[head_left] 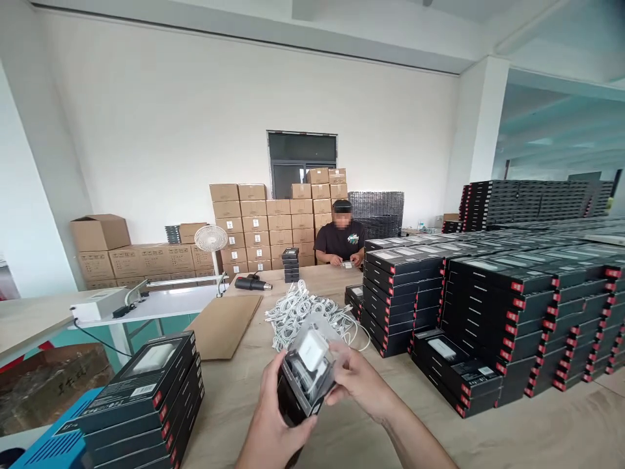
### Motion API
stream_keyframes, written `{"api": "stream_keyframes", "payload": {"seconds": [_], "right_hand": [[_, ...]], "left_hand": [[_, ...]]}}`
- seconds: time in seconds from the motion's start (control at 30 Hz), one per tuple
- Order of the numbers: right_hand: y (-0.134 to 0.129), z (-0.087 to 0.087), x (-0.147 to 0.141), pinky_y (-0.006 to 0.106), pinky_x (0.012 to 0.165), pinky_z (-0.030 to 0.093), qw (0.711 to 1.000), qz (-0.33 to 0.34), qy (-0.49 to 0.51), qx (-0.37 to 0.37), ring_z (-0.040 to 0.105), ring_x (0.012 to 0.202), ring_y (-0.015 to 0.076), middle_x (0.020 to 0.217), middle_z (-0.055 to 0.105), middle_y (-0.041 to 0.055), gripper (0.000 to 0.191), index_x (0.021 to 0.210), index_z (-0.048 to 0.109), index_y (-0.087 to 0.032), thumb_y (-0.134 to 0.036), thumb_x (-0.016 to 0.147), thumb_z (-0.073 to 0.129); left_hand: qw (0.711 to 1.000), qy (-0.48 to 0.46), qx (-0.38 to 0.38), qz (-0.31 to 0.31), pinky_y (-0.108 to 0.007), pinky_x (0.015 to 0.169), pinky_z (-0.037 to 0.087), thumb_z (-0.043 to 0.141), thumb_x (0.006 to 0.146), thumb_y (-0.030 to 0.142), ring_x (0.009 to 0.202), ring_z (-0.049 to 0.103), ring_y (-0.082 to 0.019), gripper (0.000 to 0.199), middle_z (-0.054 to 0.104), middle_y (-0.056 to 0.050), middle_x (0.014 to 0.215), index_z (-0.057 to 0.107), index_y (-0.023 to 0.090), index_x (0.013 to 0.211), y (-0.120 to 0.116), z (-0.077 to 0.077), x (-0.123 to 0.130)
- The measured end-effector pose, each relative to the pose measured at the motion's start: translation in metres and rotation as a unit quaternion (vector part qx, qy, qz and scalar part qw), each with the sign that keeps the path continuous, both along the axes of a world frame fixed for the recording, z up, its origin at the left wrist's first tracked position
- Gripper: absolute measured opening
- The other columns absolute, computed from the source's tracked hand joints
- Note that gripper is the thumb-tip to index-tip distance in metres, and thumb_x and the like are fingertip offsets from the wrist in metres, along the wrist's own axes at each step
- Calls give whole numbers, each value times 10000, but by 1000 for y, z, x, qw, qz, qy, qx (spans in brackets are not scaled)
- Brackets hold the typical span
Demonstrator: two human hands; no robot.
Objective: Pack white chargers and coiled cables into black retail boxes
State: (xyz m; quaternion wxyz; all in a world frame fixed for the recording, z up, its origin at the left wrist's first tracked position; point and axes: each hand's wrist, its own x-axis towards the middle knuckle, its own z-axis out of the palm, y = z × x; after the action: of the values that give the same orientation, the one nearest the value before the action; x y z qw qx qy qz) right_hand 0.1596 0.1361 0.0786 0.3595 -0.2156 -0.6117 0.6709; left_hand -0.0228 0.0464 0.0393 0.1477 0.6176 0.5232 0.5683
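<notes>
From the head view, the left hand [276,417] is closed around a black box [291,397], its fingers wrapped up the near side. The right hand [359,381] curls over a clear plastic bag [319,332] pressed against the top of the box, with a white square block [312,350] showing through the film. Box and bag sit between the two palms, just above the near part of the tabletop [537,430]. The slick film could slide off the box if the right hand's grip loosens, and the box could then drop onto the tabletop. A white cable loop [361,339] from the heap of white cables [297,312] lies close beside the right hand and could snag a wrist. Stacks of black boxes [400,299] stand to the right, another stack [141,397] rises by the left edge, and a cardboard sheet [224,326] lies beyond it. At the far end, a seated co-worker [340,240] handles something small.
</notes>
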Motion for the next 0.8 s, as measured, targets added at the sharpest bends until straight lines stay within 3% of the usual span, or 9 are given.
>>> {"api": "stream_keyframes", "payload": {"seconds": [0.1, 0.23, 0.37, 0.47, 0.57, 0.63, 0.8], "right_hand": [[7, -3, -15, 257, 560, 528, 997, -56, 5, 55, 596, 552, 121, 733, 654, -21, 349, 1056, 633, -224, -445, 792, 691], [9, -12, -24, 259, 546, 493, 987, -89, -35, 129, 569, 622, 147, 790, 649, 6, 264, 970, 703, -242, -459, 844, 619], [12, -18, -21, 271, 575, 490, 986, -101, -35, 131, 592, 714, 179, 880, 682, 34, 294, 969, 737, -243, -482, 842, 622], [19, -23, -19, 284, 591, 505, 988, -121, 1, 91, 599, 720, 186, 874, 678, 33, 315, 915, 721, -233, -514, 774, 706], [22, -30, -16, 305, 635, 534, 986, -143, 69, 47, 601, 693, 175, 793, 644, 2, 333, 822, 656, -233, -532, 727, 766], [19, -35, -13, 341, 728, 555, 983, -146, 103, 42, 637, 764, 188, 865, 667, 12, 325, 792, 632, -231, -521, 744, 769], [0, -46, -2, 396, 979, 483, 979, -123, 58, 154, 632, 1085, 251, 1109, 688, 89, 214, 887, 726, -228, -437, 857, 697]], "left_hand": [[993, -91, 46, 65, -578, 1177, 255, 783, 688, 274, 1444, 316, -383, 1074, 293, -176, 1565, 133, 264, 1543, 14, -31, 8], [982, -153, 38, 102, -565, 1158, 305, 809, 680, 418, 1425, 349, -399, 1105, 312, -195, 1551, 145, 235, 1544, 15, -57, 14], [983, -165, -4, 79, -525, 1143, 343, 627, 867, 471, 1375, 436, -333, 845, 387, -174, 1484, 157, 253, 1536, 1, -50, 11], [987, -152, -9, 56, -486, 1105, 404, 553, 923, 440, 1309, 503, -288, 702, 443, -158, 1399, 200, 250, 1499, -3, -37, 7], [994, -96, 10, 52, -449, 1052, 462, 527, 942, 385, 1260, 527, -256, 514, 466, -136, 1354, 342, 255, 1404, -3, -31, 3], [997, -48, 19, 54, -425, 1013, 492, 519, 946, 348, 1223, 543, -244, 392, 487, -122, 1332, 447, 258, 1320, -5, -29, -1], [997, 33, 20, 65, -389, 955, 534, 527, 934, 317, 1216, 560, -258, 258, 549, -119, 1302, 611, 257, 1170, -15, -25, -13]]}}
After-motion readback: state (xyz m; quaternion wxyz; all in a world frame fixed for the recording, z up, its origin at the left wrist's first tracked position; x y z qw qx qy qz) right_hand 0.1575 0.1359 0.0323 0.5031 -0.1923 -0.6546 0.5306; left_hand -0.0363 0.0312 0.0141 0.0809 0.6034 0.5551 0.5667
